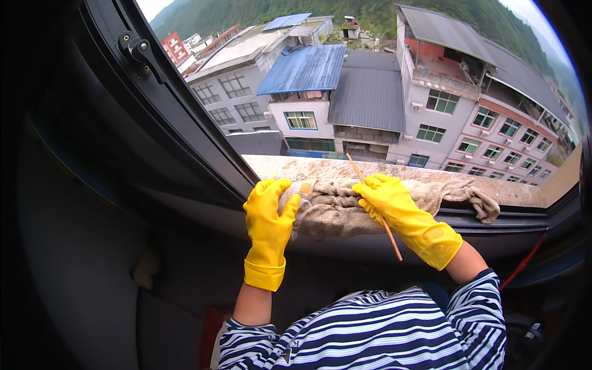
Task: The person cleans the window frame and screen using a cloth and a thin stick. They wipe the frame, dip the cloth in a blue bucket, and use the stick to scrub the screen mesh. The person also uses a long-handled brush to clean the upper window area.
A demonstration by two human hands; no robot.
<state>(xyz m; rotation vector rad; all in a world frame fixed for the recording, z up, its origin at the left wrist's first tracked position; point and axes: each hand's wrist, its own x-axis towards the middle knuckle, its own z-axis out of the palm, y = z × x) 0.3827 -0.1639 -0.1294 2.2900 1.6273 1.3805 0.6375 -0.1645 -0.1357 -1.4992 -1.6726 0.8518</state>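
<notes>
Both my hands wear yellow rubber gloves. My right hand (pixel 393 203) grips a thin wooden stick (pixel 391 236), which slants across a dirty beige cloth (pixel 344 219). The cloth lies bunched along the window's sill and track, its twisted end (pixel 485 206) trailing to the right. At the cloth's left end my left hand (pixel 270 222) has its thumb and fingers curled around a whitish piece with an orange patch (pixel 303 188); whether this piece is part of the cloth I cannot tell.
Beyond the stone outer sill (pixel 323 167) is an open drop to buildings below. A dark window frame (pixel 185 106) with a handle (pixel 147 58) stands at the left. The black sliding track (pixel 499 221) shows at the right. A red rod (pixel 522 263) leans low at the right.
</notes>
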